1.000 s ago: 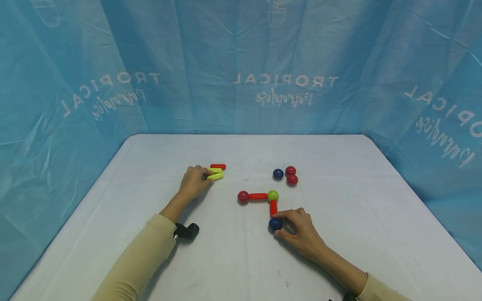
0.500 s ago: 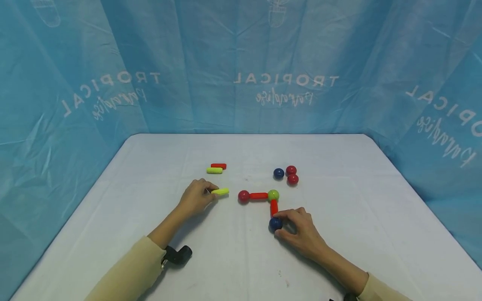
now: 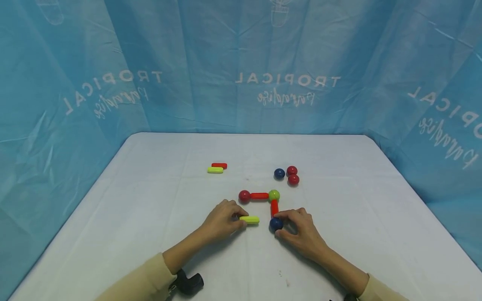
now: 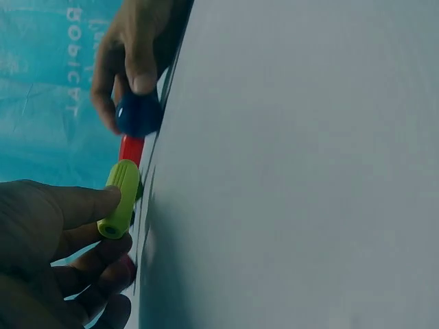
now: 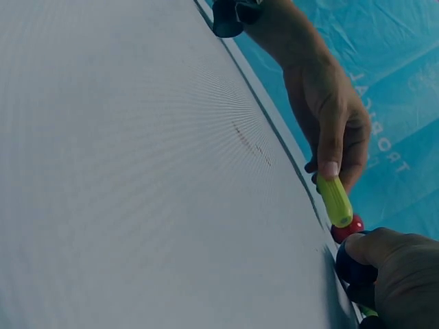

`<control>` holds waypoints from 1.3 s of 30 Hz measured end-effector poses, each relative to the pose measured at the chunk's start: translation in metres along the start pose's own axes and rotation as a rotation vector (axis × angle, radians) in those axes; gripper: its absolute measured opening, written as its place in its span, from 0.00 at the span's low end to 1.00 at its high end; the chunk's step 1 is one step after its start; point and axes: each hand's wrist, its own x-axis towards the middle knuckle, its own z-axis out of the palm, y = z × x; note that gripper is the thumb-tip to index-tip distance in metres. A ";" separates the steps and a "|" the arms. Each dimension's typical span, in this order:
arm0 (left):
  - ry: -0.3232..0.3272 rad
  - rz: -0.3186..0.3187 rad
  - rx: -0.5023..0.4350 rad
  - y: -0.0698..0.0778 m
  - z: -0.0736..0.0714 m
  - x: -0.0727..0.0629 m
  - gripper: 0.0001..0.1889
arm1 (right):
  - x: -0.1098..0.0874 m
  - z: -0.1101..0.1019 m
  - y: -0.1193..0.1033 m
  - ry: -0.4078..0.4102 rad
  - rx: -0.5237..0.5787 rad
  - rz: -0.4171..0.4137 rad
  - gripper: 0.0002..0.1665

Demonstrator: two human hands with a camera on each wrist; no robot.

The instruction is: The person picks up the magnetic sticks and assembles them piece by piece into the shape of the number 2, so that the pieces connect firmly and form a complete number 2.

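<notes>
My left hand [image 3: 224,222] pinches a yellow-green rod [image 3: 250,220] by one end, its free end pointing right toward a dark blue ball [image 3: 276,224]. Thumb and fingers of my right hand [image 3: 301,232] grip that blue ball. It joins a red rod [image 3: 274,207] that runs up to a green ball [image 3: 274,195]. From the green ball another red rod [image 3: 259,195] leads left to a red ball [image 3: 244,196], forming an L shape. In the left wrist view, the held yellow-green rod [image 4: 119,199] shows a small hole in its end. A gap separates it from the blue ball.
Farther back lie a loose red rod [image 3: 219,165] and a yellow-green rod [image 3: 215,170], side by side. Right of them sit a loose blue ball [image 3: 279,174] and two red balls [image 3: 293,179]. A blue curtain [image 3: 241,67] hangs behind the white table [image 3: 150,167].
My left hand has taken one yellow-green rod from the group at the back and carried it right and nearer, close to the blue ball. My right hand has stayed in place on the ball.
</notes>
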 end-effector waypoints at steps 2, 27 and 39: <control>-0.016 0.012 -0.009 0.004 0.003 0.001 0.11 | 0.000 0.000 0.000 0.004 -0.004 -0.004 0.27; -0.056 -0.002 -0.051 0.019 0.013 0.005 0.12 | 0.000 0.001 0.002 0.016 -0.008 -0.038 0.27; 0.093 -0.064 -0.041 0.001 -0.011 0.022 0.13 | 0.000 0.000 0.000 0.008 -0.015 -0.024 0.27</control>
